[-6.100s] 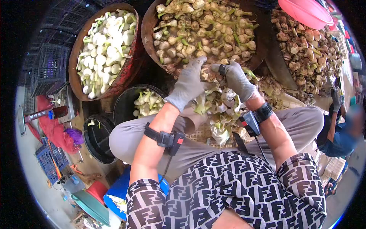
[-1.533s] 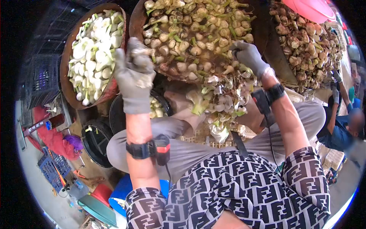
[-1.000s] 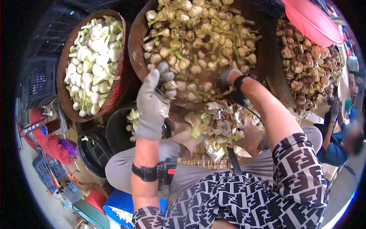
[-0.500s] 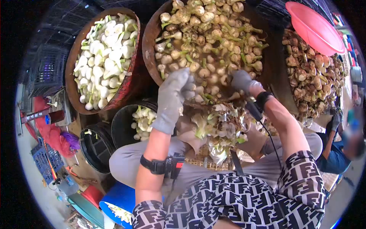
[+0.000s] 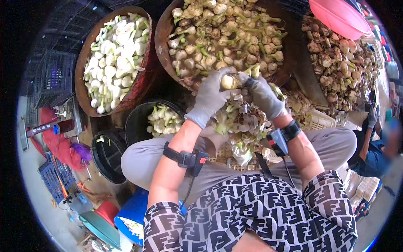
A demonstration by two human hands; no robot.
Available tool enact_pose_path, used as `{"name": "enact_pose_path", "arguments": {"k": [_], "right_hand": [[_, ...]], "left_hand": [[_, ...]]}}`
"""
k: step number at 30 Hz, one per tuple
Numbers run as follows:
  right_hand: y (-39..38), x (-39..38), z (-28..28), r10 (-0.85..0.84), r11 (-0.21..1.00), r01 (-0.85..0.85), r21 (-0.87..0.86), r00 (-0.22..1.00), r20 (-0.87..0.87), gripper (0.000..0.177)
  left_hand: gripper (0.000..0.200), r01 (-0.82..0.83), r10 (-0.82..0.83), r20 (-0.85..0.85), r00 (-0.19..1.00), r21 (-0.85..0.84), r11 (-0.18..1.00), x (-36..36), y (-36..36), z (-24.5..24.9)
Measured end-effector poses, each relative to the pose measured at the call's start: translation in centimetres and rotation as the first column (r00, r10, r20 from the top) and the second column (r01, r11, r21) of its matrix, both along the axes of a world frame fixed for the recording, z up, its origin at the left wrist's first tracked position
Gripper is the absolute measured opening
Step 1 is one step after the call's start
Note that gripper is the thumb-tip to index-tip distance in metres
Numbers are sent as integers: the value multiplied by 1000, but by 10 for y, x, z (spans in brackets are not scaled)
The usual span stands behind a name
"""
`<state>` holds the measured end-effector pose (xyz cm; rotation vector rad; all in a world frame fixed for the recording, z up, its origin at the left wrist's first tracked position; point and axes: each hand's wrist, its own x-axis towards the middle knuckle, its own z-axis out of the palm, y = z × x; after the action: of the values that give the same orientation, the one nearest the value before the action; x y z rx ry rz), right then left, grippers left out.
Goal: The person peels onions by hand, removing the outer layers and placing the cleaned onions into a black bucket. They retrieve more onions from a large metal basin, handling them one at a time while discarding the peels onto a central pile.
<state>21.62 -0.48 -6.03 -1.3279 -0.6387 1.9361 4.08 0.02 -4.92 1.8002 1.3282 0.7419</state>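
Note:
My left hand (image 5: 212,95), in a grey glove, grips a pale round garlic bulb (image 5: 229,82) between thumb and fingers, above the front rim of the big rusty pot (image 5: 164,25). Close on its right, my gloved right hand (image 5: 265,97) is curled, its dark fingertips at the bulb's side. A pale green garlic stalk (image 5: 254,70) sticks up from the right fingers; the rest of that piece is hidden in the hand. Murky water and many garlic bulbs (image 5: 222,31) fill the pot. Below my hands lies a heap of peeled skins and leaves (image 5: 243,126).
At left stands a tub of white cleaned garlic (image 5: 115,63). A black bucket (image 5: 133,122) holds more bulbs. Unpeeled garlic (image 5: 336,71) is piled at right under a pink basin (image 5: 338,19). A blue bucket (image 5: 133,210) stands lower left. Another person (image 5: 369,153) sits at far right.
Both hands have come up out of the pot's water toward me and drawn together. A garlic bulb now shows in the left hand, and a stalk at the right. The view has shifted slightly.

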Motion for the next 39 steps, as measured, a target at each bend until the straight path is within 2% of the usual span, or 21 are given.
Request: {"name": "enact_pose_path", "arguments": {"k": [1,2,7,9,10,12,15,16,18,21,24,26,27,29,30,31,33,34,35,36,39], "right_hand": [[-5,-20,31,-143,990,142,-13,988,-65,23],[-5,-21,5,-173,975,168,148,985,24,18],[-3,-18,15,-86,990,74,117,991,103,15],[-5,-19,19,-118,988,115,100,993,30,12],[-6,-19,21,-135,987,135,90,991,-6,11],[-7,-11,15,-61,987,43,156,992,112,10],[-8,-11,15,-40,970,-4,243,983,177,12],[-9,-12,15,-45,963,-5,271,983,181,13],[-4,-15,13,-101,982,95,163,994,32,16],[-7,-14,27,-78,993,76,88,997,17,20],[-11,-19,29,-46,987,38,156,998,50,19],[-9,-25,5,-75,956,28,291,986,151,17],[-8,-22,4,-87,992,76,100,989,116,14],[-8,-21,-2,-73,958,-11,286,957,281,13],[-8,-18,-4,-48,911,-125,393,914,402,10],[-8,-16,-6,-59,846,-234,479,852,520,9],[-8,-11,-8,-114,602,-579,550,619,777,15],[-7,-14,-2,-14,812,-342,472,798,602,17],[-5,-19,9,6,952,-118,282,930,367,20],[-5,-22,14,-56,998,56,9,992,112,23],[-7,-21,4,8,935,-147,322,918,396,16]], "left_hand": [[61,1,-1,-23,1000,8,1000,1,-2,1],[61,2,-2,-46,999,18,1000,1,-4,1],[57,-22,22,-1,1000,16,1000,-2,-7,-9],[54,-43,44,18,999,-40,998,-3,-8,-10],[52,-45,52,76,996,-93,995,-3,-8,-7],[47,-35,73,189,979,-199,979,-4,-8,0],[43,58,170,470,866,-432,900,-7,-6,3],[43,25,166,424,890,-411,911,-7,-7,3],[45,-33,160,331,930,-359,933,-6,-6,3],[50,-50,48,42,998,49,998,-6,-8,1],[57,67,-44,-140,989,165,984,-4,-10,4],[59,79,-58,-113,992,185,980,-4,-9,-5],[59,79,-61,-104,993,180,981,-5,-10,-8],[58,80,-64,-99,993,171,982,-5,-11,-5],[57,81,-64,-102,993,169,982,-5,-11,-4],[56,80,-63,-104,993,167,983,-5,-11,-2],[55,84,-67,-101,993,170,982,-6,-11,0],[54,85,-69,-100,993,171,982,-6,-11,0],[53,87,-68,-111,991,175,981,-7,-11,0],[53,88,-67,-123,990,177,980,-7,-11,0],[52,94,-65,-157,985,182,979,-8,-11,0]]}}
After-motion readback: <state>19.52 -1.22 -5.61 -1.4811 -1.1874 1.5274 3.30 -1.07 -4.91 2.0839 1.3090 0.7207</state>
